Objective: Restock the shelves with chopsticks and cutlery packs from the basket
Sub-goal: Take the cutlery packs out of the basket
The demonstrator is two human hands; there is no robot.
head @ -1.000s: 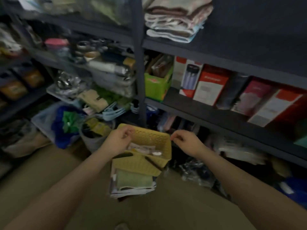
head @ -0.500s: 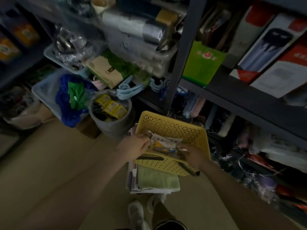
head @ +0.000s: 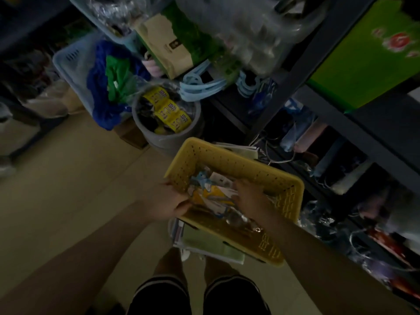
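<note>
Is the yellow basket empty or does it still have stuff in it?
Not empty: packets lie inside the yellow basket.

Both bare forearms reach forward and down. The left hand [head: 167, 202] curls its fingers over the near left rim of the basket [head: 293, 196]. The right hand [head: 251, 198] reaches inside it, fingers bent downward, grip unclear.
</note>
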